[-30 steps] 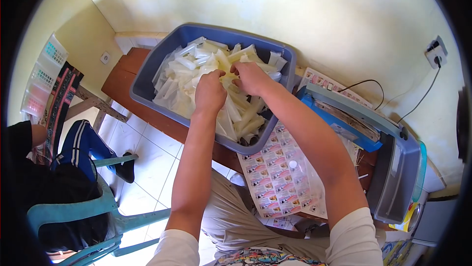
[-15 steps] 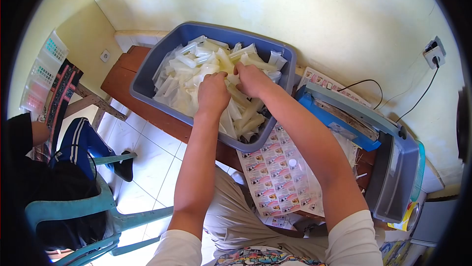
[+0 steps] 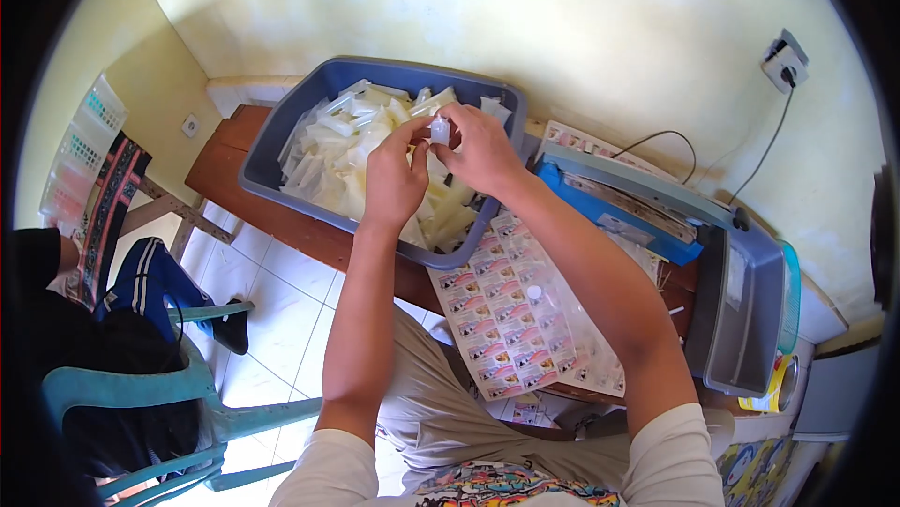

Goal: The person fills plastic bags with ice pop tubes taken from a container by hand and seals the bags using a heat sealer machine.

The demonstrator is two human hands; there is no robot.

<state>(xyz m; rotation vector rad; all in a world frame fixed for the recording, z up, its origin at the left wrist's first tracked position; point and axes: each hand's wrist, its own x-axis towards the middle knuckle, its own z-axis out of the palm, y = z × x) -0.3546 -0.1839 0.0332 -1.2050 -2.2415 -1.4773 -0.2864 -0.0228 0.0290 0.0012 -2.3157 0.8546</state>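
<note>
Over a grey-blue plastic tub [image 3: 281,190] heaped with translucent plastic packets [image 3: 342,146], some with pale yellow tints, my two hands meet. Pinched between their fingertips is a small translucent plastic packet [image 3: 440,130], its end pointing up toward me. My left hand [image 3: 396,179] has its thumb and forefinger closed at the packet's left side. From the right, my right hand [image 3: 480,153] closes thumb and fingers on the same packet. The fingers partly cover it, so its full length is hidden.
The tub sits on a brown wooden bench [image 3: 223,153]. To the right are a printed label sheet [image 3: 502,310], a blue sealer-like device [image 3: 600,212] and a grey bin [image 3: 745,348]. A green plastic chair [image 3: 122,395] and a seated person's dark clothing [image 3: 103,338] are at left.
Both hands have lifted from among the packets and come together, now with a small packet between the fingertips. The whole view has shifted slightly.
</note>
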